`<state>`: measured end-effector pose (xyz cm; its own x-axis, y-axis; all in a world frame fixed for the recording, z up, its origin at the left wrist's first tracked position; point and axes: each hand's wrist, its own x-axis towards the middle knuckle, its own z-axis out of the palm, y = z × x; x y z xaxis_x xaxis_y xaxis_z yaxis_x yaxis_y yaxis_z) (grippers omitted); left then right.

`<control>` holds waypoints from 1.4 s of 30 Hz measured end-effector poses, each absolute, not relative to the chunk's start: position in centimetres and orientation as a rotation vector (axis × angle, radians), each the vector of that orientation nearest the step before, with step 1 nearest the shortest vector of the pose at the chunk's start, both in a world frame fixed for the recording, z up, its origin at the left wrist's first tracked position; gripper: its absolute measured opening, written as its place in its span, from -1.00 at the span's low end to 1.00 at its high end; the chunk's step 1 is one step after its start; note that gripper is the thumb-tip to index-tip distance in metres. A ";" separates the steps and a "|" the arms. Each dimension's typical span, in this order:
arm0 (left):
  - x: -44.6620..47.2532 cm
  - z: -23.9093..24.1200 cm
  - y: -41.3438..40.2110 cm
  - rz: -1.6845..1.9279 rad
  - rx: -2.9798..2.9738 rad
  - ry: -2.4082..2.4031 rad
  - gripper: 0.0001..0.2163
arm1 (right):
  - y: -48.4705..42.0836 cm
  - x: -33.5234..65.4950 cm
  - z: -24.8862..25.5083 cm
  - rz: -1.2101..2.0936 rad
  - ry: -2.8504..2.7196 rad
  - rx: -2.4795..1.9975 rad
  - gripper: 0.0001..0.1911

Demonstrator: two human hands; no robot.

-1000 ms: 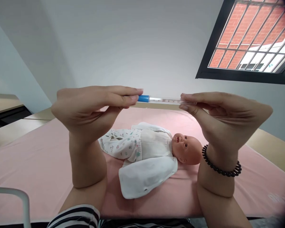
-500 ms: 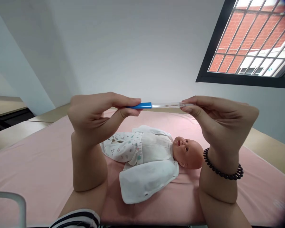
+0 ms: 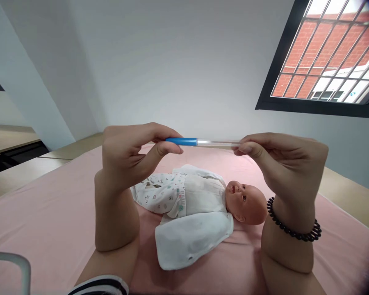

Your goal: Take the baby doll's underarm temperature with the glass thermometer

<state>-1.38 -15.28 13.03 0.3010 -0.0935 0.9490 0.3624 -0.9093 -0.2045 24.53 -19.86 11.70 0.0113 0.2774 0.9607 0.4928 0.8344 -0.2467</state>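
A slim thermometer (image 3: 217, 143), in a clear tube with a blue cap (image 3: 183, 141) at its left end, lies level between my two hands. My left hand (image 3: 132, 153) is at the blue cap, with the index finger along the top and the thumb just beneath it. At the clear end, thumb and fingers of my right hand (image 3: 283, 164) pinch the tube and hide its tip. Below the hands a baby doll (image 3: 246, 203) lies on its back, its head to the right. It wears an open white top (image 3: 193, 237) and patterned pants (image 3: 162, 192).
A pink sheet (image 3: 55, 213) covers the bed under the doll. A pale metal rail (image 3: 24, 266) curves in at the lower left. Wooden surfaces (image 3: 353, 200) border the bed, and a barred window (image 3: 320, 61) is in the wall at the upper right.
My left fingers have loosened around the blue cap, so more of it shows. Both hands sit slightly lower and closer together, and the right hand covers the clear end further in.
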 end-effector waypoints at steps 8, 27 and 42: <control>-1.7 12.8 -15.6 -1.520 -2.183 -0.421 -0.84 | -21.0 24.5 11.9 -0.053 -1.646 -0.744 -0.82; -1.7 13.1 -15.9 -1.451 -2.386 -0.399 -0.73 | -20.1 24.8 11.8 0.065 -1.637 -0.765 -0.74; -0.8 10.0 -3.7 -0.990 -2.799 -1.394 -0.70 | -8.6 40.3 10.1 0.371 -1.290 -1.396 -0.70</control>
